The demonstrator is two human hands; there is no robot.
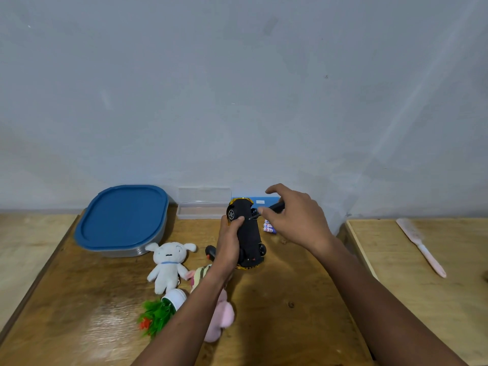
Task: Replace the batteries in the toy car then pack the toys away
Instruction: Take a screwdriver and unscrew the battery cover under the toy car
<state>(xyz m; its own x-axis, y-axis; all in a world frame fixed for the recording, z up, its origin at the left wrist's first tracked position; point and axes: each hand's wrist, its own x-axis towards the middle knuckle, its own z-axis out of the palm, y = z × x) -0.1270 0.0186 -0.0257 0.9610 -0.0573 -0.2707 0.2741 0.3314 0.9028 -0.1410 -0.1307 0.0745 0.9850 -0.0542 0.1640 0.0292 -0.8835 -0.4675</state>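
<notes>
The toy car [248,233], gold with a black underside, lies upside down on the wooden table [290,313], wheels up. My left hand [228,244] grips its left side. My right hand [293,217] holds a dark screwdriver [274,208] whose tip touches the underside near the car's far end. A small pack of batteries [269,227] lies just right of the car, partly hidden by my right hand.
A grey bin with a blue lid [122,220] stands at back left. A clear plastic case [202,204] and a blue box [272,199] sit at the wall. A white plush dog [169,265], pink plush [220,318], striped toy [202,273] and potted plant toy [161,310] lie near. A pink brush [422,247] rests on the right table.
</notes>
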